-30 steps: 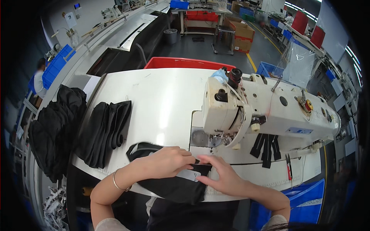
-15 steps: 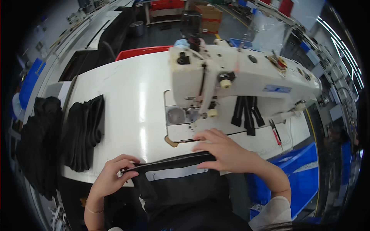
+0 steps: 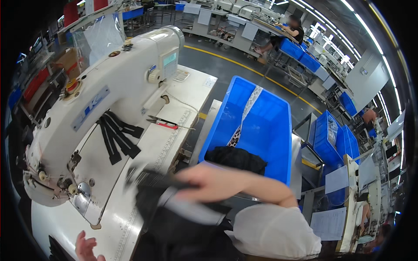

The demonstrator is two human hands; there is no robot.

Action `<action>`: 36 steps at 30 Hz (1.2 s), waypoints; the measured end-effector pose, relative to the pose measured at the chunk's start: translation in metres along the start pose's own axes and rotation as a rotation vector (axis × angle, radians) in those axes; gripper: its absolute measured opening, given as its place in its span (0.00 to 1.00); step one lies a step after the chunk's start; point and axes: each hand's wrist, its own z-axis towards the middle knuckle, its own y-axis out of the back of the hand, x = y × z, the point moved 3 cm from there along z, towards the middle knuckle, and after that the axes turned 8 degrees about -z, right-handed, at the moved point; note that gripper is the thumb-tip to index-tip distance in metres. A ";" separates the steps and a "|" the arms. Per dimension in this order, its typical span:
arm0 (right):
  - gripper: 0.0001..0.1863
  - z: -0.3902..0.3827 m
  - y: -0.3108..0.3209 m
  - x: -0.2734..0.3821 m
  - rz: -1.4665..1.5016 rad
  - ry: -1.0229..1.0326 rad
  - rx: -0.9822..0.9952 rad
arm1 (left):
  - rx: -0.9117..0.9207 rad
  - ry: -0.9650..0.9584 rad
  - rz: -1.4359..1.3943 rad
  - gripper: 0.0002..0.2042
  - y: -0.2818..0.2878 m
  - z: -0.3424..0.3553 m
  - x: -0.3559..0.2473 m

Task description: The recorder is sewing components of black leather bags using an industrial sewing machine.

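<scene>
My right hand (image 3: 211, 182), blurred by motion, grips a black fabric piece (image 3: 150, 202) with a white strip (image 3: 191, 209) along it. The fabric hangs beside the front edge of the sewing table, close to the blue bin. At the lower left my left hand (image 3: 86, 247) is partly in view by the table, its fingers apart and nothing in them. A white sewing machine (image 3: 98, 69) stands on the table (image 3: 130, 222). Inside the blue bin (image 3: 278, 130) lie a dark cloth heap (image 3: 237, 160) and a leopard-print strip (image 3: 247, 114).
Several black strips (image 3: 116, 138) lie under the machine's arm. Red-handled thread snips (image 3: 163, 123) rest on the table near the bin. More blue bins (image 3: 327, 135) stand further right. A person (image 3: 294, 32) sits at a far workbench.
The view has swung to the right, bringing the blue bin to the middle. My left hand has let go of the black fabric, while my right hand has carried it rightward toward the bin.
</scene>
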 end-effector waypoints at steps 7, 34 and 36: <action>0.11 -0.119 0.129 -0.036 -1.157 -0.350 -0.543 | -0.073 -0.075 0.128 0.18 -0.044 0.023 0.042; 0.34 -0.119 -0.006 -0.293 -0.916 -0.177 -0.405 | -0.317 0.092 0.125 0.06 -0.076 0.028 0.029; 0.32 -0.122 0.013 -0.292 -0.781 -0.653 -0.295 | -0.231 0.086 0.109 0.07 -0.075 0.037 0.020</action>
